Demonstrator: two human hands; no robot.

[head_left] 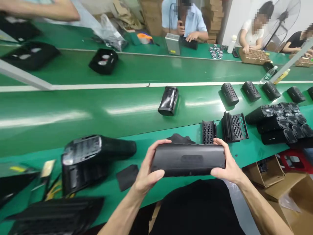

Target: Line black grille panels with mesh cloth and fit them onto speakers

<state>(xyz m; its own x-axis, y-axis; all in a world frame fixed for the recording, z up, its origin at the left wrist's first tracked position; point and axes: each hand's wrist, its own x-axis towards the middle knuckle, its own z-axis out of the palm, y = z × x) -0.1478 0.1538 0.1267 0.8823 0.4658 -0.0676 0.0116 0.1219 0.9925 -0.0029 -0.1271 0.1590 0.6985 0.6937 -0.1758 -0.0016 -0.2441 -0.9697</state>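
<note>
A long black speaker housing (pixel 188 160) spans between my two hands, lying level above the near edge of the green bench. Its smooth side with a small oval recess faces me. My left hand (pixel 150 168) grips one end, thumb in front and fingers over the top edge. Around the opposite end my right hand (pixel 226 164) is closed in the same way. Just behind the housing lie a dark cloth (pixel 181 138), partly hidden, and a perforated black grille (pixel 208 131). More grilles (pixel 234 127) stand to the right of it.
Stacked black housings (pixel 281 125) fill the bench's right side; larger ones (pixel 85 163) stand left. A glossy black unit (pixel 168 101) sits on the green conveyor (pixel 122 111), with several perforated units (pixel 230 94) farther right. Cardboard boxes (pixel 269 171) are low right. Co-workers sit across the line.
</note>
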